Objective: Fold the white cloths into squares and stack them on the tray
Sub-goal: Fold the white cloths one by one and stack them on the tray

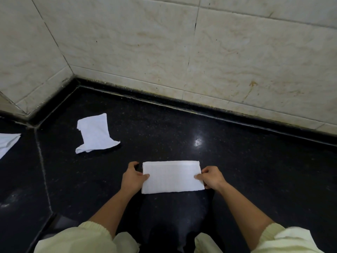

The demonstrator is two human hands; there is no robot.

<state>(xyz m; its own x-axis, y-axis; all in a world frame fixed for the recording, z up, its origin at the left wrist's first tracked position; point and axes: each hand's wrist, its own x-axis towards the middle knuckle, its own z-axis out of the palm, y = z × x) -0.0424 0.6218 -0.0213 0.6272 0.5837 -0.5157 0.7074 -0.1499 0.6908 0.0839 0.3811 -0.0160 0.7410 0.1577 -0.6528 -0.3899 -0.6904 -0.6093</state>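
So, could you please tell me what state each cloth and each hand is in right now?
folded cloth: folded to a rectangle, flat on the dark surface, not yet square.
rumpled cloth: loose and creased, lying apart to the left.
third cloth: at the left edge, mostly cut off; fold unclear.
left hand: pinches the folded cloth's left end.
right hand: pinches its right end.

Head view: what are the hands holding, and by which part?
The folded white cloth, lying on the dark counter: left hand pinches its left end, right hand its right end.
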